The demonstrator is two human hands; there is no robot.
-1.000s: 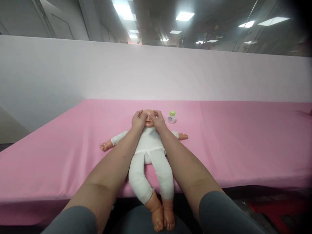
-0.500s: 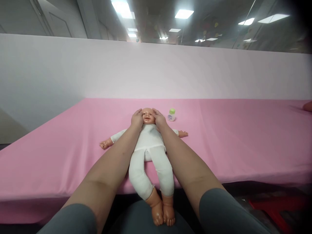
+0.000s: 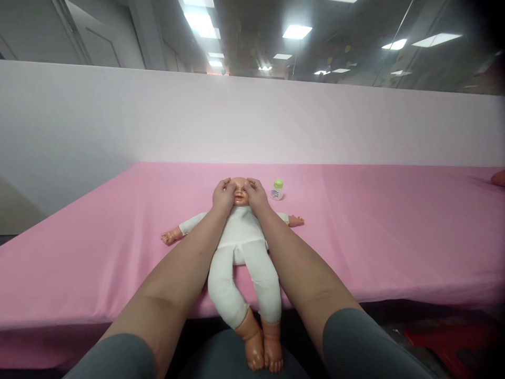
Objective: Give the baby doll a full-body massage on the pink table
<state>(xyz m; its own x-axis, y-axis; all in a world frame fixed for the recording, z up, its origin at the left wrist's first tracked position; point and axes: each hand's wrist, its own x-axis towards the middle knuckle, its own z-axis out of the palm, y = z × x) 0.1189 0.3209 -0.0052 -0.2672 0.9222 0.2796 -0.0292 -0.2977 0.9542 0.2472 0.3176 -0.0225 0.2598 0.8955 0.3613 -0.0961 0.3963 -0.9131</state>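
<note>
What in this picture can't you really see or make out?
- Doll's head: in the head view its sides and eyes are covered by the left hand and right hand.
- Small bottle with green cap: label print too small to read.
- Orange thing on the pink table cover: cut off by the right edge.
</note>
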